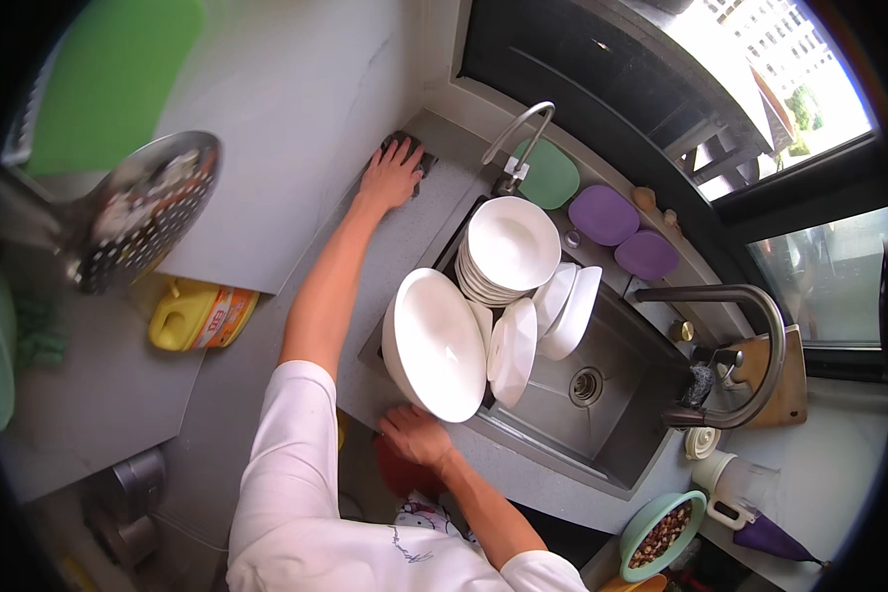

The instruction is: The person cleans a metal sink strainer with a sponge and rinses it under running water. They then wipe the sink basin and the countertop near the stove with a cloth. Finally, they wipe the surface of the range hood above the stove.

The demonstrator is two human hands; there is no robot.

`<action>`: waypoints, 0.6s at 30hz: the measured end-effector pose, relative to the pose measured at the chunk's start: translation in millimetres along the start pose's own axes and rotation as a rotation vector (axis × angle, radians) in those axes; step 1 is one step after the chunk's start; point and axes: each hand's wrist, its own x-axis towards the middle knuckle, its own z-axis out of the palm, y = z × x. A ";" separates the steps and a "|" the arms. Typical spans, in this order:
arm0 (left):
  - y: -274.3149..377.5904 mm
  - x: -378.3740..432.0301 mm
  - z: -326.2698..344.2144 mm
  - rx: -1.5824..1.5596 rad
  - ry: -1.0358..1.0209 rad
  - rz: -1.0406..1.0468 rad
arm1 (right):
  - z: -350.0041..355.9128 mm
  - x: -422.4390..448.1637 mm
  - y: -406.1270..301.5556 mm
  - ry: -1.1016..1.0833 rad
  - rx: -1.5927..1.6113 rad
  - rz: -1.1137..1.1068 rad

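My left hand [394, 177] reaches to the back corner of the grey countertop [444, 166]. Its spread fingers press on a dark cloth [423, 166], partly hidden beneath them. My right hand [416, 439] rests with curled fingers at the counter's front edge, just below a large white bowl [436, 348]. Whether it holds anything is hidden. The bowl leans on its side at the left end of the sink [555, 425]. Behind it rises a stack of white bowls [514, 240], with several white dishes [514, 351] standing on edge alongside.
A curved faucet [769, 325] arches over the sink's right side; a slim tap [540, 111] stands behind the stack. Green [547, 174] and purple [604, 214] plates lean by the window. A skimmer [148, 214] hangs at left, above a yellow jug [200, 314]. A green basin [662, 536] sits at lower right.
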 end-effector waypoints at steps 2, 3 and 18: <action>4.3 25.2 5.9 0.055 0.055 0.037 | 2.5 2.3 3.5 -0.039 -0.045 0.006; 18.9 30.1 8.5 0.038 0.075 0.049 | 2.1 2.9 8.3 -0.075 -0.043 0.039; 43.9 -74.4 -16.1 -0.115 0.040 0.208 | -2.5 4.8 9.3 0.015 -0.025 0.036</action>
